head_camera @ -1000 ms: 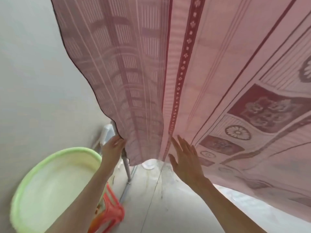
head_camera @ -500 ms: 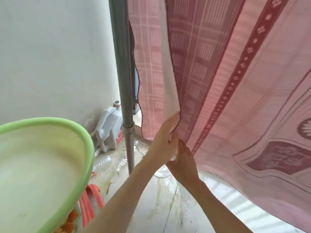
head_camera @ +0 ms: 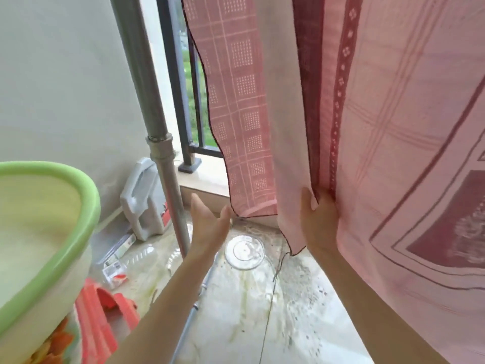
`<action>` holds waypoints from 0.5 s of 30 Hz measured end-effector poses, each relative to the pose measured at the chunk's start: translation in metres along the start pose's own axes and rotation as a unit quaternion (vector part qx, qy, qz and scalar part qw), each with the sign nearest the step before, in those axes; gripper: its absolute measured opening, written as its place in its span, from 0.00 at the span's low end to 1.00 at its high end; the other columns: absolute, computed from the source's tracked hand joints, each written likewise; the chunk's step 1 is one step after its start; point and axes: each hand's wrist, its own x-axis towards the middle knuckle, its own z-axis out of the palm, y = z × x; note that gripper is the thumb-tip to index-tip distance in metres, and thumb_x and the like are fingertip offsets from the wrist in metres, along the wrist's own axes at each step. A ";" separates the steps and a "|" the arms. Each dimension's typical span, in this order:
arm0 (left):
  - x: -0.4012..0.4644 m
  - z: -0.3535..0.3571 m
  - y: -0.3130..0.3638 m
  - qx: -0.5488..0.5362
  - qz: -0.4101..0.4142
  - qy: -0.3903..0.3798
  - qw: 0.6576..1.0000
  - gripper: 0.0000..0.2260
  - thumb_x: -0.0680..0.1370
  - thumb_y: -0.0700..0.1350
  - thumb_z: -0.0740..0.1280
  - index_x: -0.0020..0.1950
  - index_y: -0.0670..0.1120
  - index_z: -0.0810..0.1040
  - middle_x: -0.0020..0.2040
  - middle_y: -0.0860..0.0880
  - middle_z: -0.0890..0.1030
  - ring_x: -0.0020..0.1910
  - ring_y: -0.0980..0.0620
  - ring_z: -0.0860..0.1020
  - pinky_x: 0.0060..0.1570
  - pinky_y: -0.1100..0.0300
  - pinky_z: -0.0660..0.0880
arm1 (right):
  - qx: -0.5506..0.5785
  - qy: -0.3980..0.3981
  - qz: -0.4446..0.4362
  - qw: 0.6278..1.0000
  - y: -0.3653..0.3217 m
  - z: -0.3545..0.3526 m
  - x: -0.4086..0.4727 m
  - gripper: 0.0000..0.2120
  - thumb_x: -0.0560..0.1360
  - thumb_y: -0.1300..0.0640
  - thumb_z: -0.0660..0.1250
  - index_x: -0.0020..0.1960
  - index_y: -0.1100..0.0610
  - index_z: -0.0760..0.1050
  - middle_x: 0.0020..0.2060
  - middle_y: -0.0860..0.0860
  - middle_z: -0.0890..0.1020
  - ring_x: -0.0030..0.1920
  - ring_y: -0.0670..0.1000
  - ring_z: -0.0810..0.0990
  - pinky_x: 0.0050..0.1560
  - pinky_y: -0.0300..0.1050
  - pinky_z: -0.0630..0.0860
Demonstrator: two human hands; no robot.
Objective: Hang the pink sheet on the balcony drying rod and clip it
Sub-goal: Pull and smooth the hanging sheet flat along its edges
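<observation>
Wet balcony floor [head_camera: 262,319] underfoot, streaked and shiny, with a pale wall [head_camera: 65,82] on the left, and in the middle of it the right hand [head_camera: 319,219] is up against the pink sheet [head_camera: 393,127], thumb on the near side and fingers tucked behind a vertical fold, pinching the cloth close to its lower edge. Left hand [head_camera: 208,224] is out in the open, palm up, fingers straight and relaxed, holding nothing, its fingertips just beside the dark-hemmed bottom corner of the sheet's checked far layer; whether they touch it, I cannot tell. That sheet hangs down from above the top of the view and fills the whole right side, patterned in maroon bands and squares. Just left of the free hand stands a grey metal pole [head_camera: 157,137] with a coupling partway down. Behind it, a white plastic jug [head_camera: 141,198] sits by the wall and a dark railing [head_camera: 181,101] shows greenery beyond. Down between the two wrists, a round clear lid [head_camera: 245,252] lies on the floor. Near left, big and close: a green-rimmed basin [head_camera: 44,232] resting on a red plastic stool [head_camera: 102,319].
</observation>
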 end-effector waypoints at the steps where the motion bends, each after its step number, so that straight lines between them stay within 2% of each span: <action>1: 0.000 0.001 -0.004 -0.044 -0.021 -0.048 0.998 0.38 0.76 0.44 0.66 0.75 0.42 0.43 0.77 0.44 0.52 0.75 0.50 0.52 0.68 0.63 0.52 | 0.006 -0.007 0.008 1.000 0.002 -0.005 -0.004 0.13 0.78 0.60 0.60 0.58 0.65 0.75 0.54 0.60 0.80 0.56 0.57 0.76 0.53 0.33 0.62; 3: 0.004 0.007 -0.011 -0.108 -0.025 -0.125 0.986 0.41 0.74 0.47 0.69 0.76 0.47 0.45 0.76 0.45 0.57 0.74 0.51 0.58 0.66 0.58 0.58 | 0.023 -0.019 0.016 0.999 0.006 -0.011 -0.013 0.15 0.79 0.59 0.59 0.62 0.65 0.73 0.55 0.56 0.79 0.55 0.51 0.75 0.55 0.33 0.63; 6: 0.011 0.021 -0.018 -0.125 0.002 -0.122 0.985 0.36 0.72 0.48 0.71 0.74 0.50 0.55 0.70 0.45 0.69 0.67 0.50 0.70 0.63 0.55 0.69 | 0.056 -0.030 0.030 0.997 0.014 -0.014 -0.026 0.15 0.79 0.58 0.59 0.64 0.63 0.72 0.54 0.50 0.76 0.55 0.45 0.71 0.58 0.32 0.62; 8: 0.013 0.029 -0.019 -0.121 0.023 -0.117 0.985 0.30 0.73 0.47 0.70 0.72 0.49 0.62 0.62 0.47 0.76 0.56 0.53 0.77 0.50 0.66 0.75 | 0.073 -0.035 0.045 0.996 0.017 -0.015 -0.032 0.13 0.79 0.57 0.59 0.59 0.61 0.76 0.49 0.47 0.78 0.53 0.46 0.74 0.58 0.35 0.64; 10: 0.018 0.037 -0.021 -0.082 0.046 -0.099 0.991 0.27 0.73 0.47 0.70 0.70 0.48 0.66 0.53 0.48 0.79 0.47 0.59 0.78 0.38 0.73 0.74 | 0.087 -0.041 0.062 0.993 0.019 -0.015 -0.035 0.08 0.79 0.56 0.59 0.47 0.56 0.76 0.39 0.44 0.77 0.44 0.40 0.74 0.52 0.35 0.66; 12: 0.027 0.041 -0.023 -0.060 0.043 -0.063 0.995 0.27 0.73 0.48 0.70 0.70 0.47 0.67 0.52 0.45 0.78 0.45 0.55 0.77 0.37 0.71 0.72 | 0.091 -0.049 0.063 0.993 0.019 -0.014 -0.036 0.13 0.79 0.55 0.59 0.36 0.56 0.69 0.31 0.46 0.70 0.34 0.40 0.68 0.43 0.39 0.65; 15: 0.041 0.043 -0.026 -0.040 0.004 -0.039 0.998 0.26 0.73 0.50 0.70 0.68 0.44 0.68 0.59 0.40 0.74 0.49 0.50 0.75 0.43 0.64 0.69 | 0.079 -0.050 0.040 0.995 0.020 -0.014 -0.037 0.19 0.79 0.54 0.59 0.38 0.68 0.68 0.31 0.55 0.66 0.32 0.46 0.65 0.39 0.41 0.63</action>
